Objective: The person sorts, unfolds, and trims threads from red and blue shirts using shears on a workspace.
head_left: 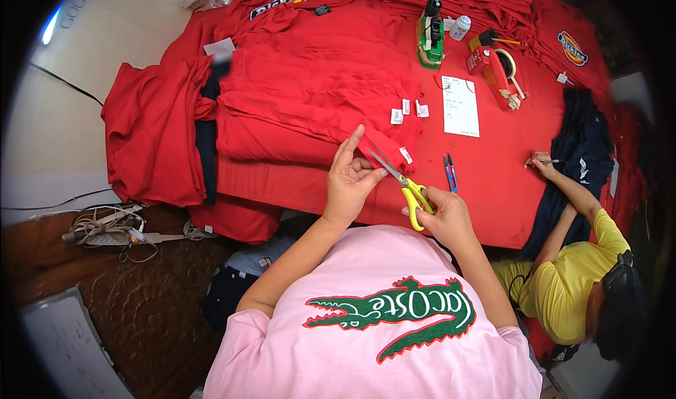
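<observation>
Yellow-handled scissors (pixel 417 203) are in my right hand (pixel 449 219), its fingers through and around the handles. Their blades are parted and point up and left at the edge of a red garment (pixel 303 110), near a small white label (pixel 405 155). My left hand (pixel 349 181) is at that same edge; its curled fingers hold the cloth, with the forefinger pointing up and the thumb tip close to the blades. Part of its grip is hidden. More white tags (pixel 397 116) lie on the garment just beyond.
Blue thread snips (pixel 451 172), a paper sheet (pixel 461 107), a green holder (pixel 429 41), a white bottle (pixel 460 28) and a red tape dispenser (pixel 496 75) lie rightward. A co-worker in yellow (pixel 574 279) holds a thin tool over navy cloth (pixel 581 135). Cables (pixel 109 226) hang lower left.
</observation>
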{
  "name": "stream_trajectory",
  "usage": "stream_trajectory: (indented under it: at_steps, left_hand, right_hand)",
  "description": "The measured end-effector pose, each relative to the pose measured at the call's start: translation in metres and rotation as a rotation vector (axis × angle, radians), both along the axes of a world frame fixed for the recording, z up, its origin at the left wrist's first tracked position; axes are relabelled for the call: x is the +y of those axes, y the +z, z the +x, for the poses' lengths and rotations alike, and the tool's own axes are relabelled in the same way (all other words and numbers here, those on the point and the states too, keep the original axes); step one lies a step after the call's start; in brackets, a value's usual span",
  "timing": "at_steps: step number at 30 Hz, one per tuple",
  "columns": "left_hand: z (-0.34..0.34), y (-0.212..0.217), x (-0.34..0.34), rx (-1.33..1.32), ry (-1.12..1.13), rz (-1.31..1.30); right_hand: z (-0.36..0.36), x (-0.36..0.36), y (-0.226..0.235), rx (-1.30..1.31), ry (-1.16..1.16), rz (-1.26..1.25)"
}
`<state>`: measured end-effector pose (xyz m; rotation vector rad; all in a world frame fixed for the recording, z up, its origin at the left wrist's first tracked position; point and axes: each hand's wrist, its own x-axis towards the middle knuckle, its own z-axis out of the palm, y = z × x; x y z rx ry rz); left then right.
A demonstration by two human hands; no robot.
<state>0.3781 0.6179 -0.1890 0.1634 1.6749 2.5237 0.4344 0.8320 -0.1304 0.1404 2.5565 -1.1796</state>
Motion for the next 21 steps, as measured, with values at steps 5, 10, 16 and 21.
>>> stream_trajectory:
  at_steps: [5,10,16,21]
  left_hand:
    - [-0.001,0.001,0.001,-0.006,-0.024,-0.033]
    - [0.000,0.002,0.004,0.000,-0.016,-0.063]
    - [0.000,-0.001,0.005,-0.004,-0.002,-0.003]
    - [0.001,-0.003,0.008,0.010,0.078,-0.092]
  right_hand:
    - [0.004,0.007,-0.017,0.189,0.044,0.073]
    - [0.000,0.006,-0.016,0.391,0.065,0.083]
    - [0.008,0.011,-0.031,0.177,0.005,0.015]
    - [0.015,0.019,-0.048,0.243,0.047,0.051]
